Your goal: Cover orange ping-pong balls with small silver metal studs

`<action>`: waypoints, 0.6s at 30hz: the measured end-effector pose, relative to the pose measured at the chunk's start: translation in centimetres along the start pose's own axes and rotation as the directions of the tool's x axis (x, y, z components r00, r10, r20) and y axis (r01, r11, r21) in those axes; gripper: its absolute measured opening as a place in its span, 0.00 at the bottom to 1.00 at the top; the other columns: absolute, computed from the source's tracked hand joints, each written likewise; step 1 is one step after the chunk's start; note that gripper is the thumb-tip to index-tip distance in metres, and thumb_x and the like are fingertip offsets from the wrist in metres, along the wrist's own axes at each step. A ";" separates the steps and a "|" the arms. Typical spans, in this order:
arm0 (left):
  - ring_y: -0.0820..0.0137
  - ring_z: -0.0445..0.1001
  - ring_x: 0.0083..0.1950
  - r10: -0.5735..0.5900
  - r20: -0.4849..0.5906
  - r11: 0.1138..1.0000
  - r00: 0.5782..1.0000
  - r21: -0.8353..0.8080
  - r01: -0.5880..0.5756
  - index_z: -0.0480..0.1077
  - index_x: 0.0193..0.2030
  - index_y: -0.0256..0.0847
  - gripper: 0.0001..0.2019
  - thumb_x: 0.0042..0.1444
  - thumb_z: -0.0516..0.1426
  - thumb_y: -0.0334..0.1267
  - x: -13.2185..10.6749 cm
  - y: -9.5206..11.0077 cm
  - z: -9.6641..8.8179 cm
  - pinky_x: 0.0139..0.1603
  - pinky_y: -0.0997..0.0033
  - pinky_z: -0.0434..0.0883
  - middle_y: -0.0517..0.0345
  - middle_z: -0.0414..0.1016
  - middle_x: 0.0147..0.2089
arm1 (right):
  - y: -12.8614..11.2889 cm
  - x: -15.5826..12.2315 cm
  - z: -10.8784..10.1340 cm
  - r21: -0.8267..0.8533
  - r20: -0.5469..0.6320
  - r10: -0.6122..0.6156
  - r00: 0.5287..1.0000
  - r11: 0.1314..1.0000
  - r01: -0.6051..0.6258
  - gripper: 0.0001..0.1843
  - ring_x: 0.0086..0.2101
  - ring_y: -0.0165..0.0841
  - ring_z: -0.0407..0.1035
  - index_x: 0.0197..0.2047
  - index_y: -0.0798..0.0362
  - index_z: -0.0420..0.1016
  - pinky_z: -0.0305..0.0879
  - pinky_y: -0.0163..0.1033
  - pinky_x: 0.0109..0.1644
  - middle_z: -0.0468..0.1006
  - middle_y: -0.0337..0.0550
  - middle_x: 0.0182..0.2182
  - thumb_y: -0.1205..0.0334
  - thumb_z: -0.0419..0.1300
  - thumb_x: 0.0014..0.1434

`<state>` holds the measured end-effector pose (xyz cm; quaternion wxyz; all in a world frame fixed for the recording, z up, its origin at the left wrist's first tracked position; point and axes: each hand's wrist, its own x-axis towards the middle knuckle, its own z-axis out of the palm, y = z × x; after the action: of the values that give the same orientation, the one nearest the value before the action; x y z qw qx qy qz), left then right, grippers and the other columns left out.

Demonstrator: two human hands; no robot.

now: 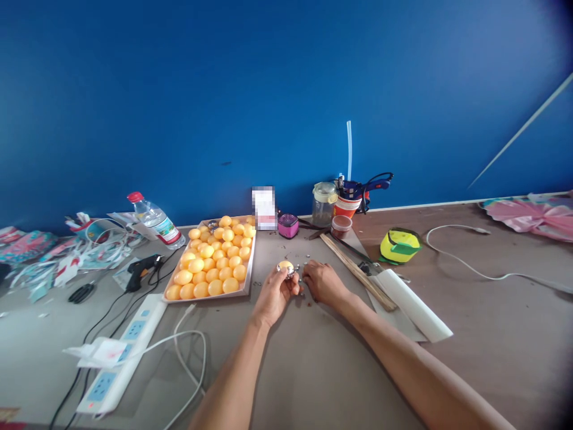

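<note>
My left hand (274,294) is closed around an orange ping-pong ball (285,264). Small shiny silver pieces cover the lower part of that ball. Just to its right, my right hand (323,282) is low over the tabletop, fingers curled together and pointing down. Whatever those fingertips pinch, if anything, is too small to make out. Several tiny silver pieces (308,257) and dark specks lie scattered on the table around both hands. Left of my hands, a shallow box (251,263) is filled with orange ping-pong balls (217,255).
At left are a power strip (134,340) with cables, a black glue gun (142,269) and a tilted water bottle (156,221). Behind stand a purple tin (287,226), a jar (323,209) and a tool cup (347,206). Right are wooden sticks (353,269), a white roll (414,304) and yellow tape (400,246).
</note>
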<state>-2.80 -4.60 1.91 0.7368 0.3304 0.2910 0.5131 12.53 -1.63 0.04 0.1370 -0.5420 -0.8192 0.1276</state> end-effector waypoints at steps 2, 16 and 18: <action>0.76 0.67 0.26 -0.002 -0.001 1.000 1.000 0.006 0.002 0.67 0.35 0.39 0.08 0.55 0.56 0.42 0.1 -0.1 -0.1 0.38 0.68 0.67 0.58 0.69 0.33 | 0.0 0.0 -0.1 -0.011 -0.006 0.001 1.000 1.000 -0.001 0.09 0.39 0.34 0.68 0.34 0.54 0.71 0.54 0.36 0.41 0.75 0.47 0.36 0.66 0.50 0.59; 0.77 0.66 0.27 0.011 -0.107 0.991 0.994 -0.131 -0.025 0.69 0.36 0.35 0.12 0.52 0.59 0.43 0.4 0.5 -0.2 0.39 0.68 0.69 0.53 0.72 0.34 | -0.1 -0.1 -0.5 0.022 0.032 0.016 0.999 1.000 -0.017 0.06 0.38 0.33 0.69 0.33 0.53 0.72 0.55 0.36 0.42 0.75 0.44 0.35 0.65 0.54 0.57; 0.77 0.66 0.27 0.001 -0.109 0.988 0.994 -0.154 -0.018 0.69 0.36 0.35 0.12 0.52 0.59 0.43 0.4 0.5 -0.3 0.39 0.67 0.69 0.53 0.72 0.34 | 0.0 0.0 -0.4 0.020 0.031 0.022 0.999 1.000 -0.023 0.07 0.38 0.33 0.69 0.32 0.53 0.72 0.55 0.36 0.42 0.76 0.44 0.34 0.65 0.53 0.57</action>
<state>-3.18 -3.99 2.12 0.7409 0.2449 0.2886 0.5548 12.65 -1.59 0.40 0.1285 -0.5479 -0.8137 0.1459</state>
